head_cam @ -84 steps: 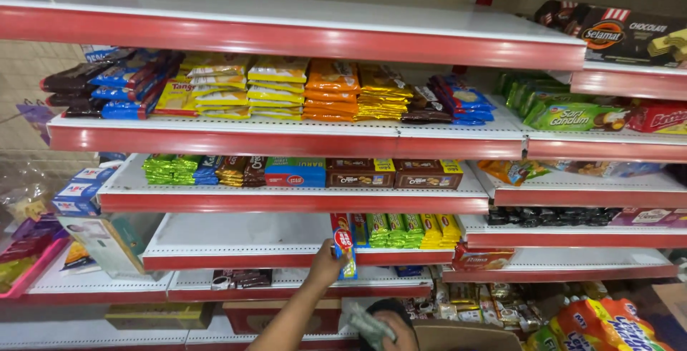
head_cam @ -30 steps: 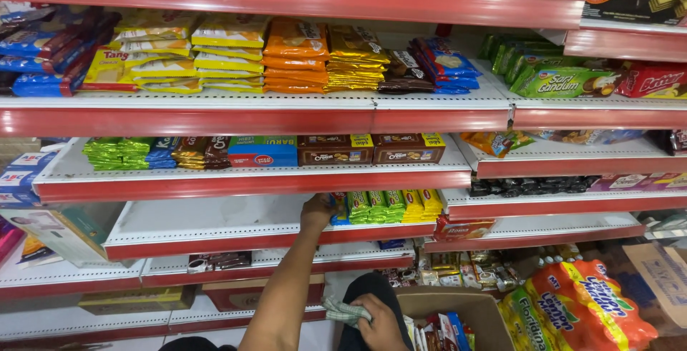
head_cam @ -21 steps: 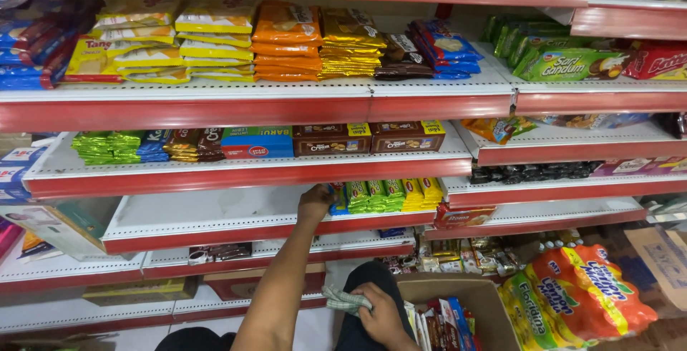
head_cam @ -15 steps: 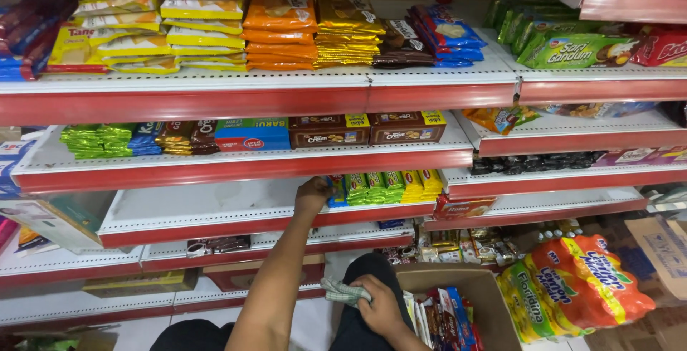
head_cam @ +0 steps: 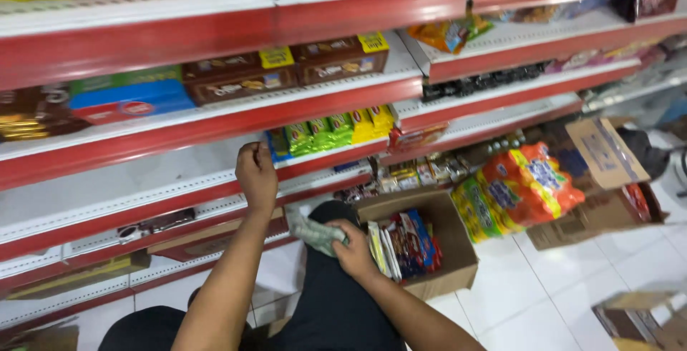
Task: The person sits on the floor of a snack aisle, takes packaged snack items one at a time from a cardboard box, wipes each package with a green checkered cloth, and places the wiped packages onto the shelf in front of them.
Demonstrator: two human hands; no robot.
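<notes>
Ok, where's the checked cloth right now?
The checked cloth is low in the centre of the head view, clutched in the right hand, just left of the open cardboard box of snack packs.

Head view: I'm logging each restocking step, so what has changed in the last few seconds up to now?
The left hand let go of the red and blue packet, now upright on the shelf beside the green and yellow packets, and drew back closed. The camera tilted down and right. The right hand still grips the cloth by the open carton.
</notes>
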